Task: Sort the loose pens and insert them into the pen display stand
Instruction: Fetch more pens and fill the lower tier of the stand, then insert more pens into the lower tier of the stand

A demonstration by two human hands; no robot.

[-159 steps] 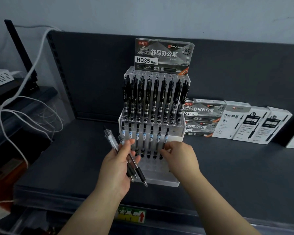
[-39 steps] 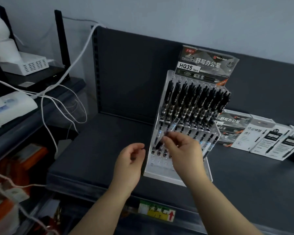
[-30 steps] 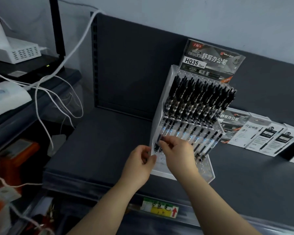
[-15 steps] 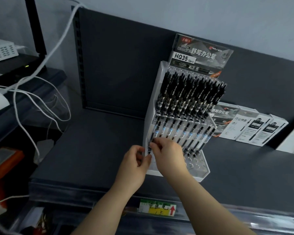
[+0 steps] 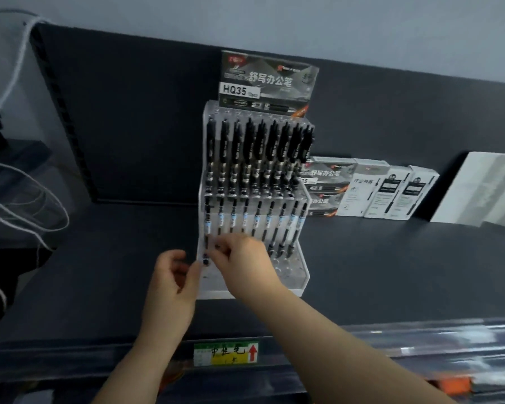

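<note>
two hands low at the front left corner of the pen display stand (image 5: 292,275), close together, nearly touching. right hand (image 5: 245,265): fingertips pinched on the lower barrel of a pen (image 5: 220,217), second from the left in the lower row, upright in its hole. left hand (image 5: 172,277): fingers curled, thumb against the stand's left wall; too blurred to tell whether gripping or only touching. more blue-labelled pens (image 5: 282,224) across the same row, black pens (image 5: 260,153) packed in the row above. stand upright on a dark shelf (image 5: 391,272), header card (image 5: 268,80) on top. pen boxes (image 5: 388,191) just behind on the right, white cables (image 5: 27,205) far left, yellow-green label (image 5: 225,352) on the shelf's front edge.
</note>
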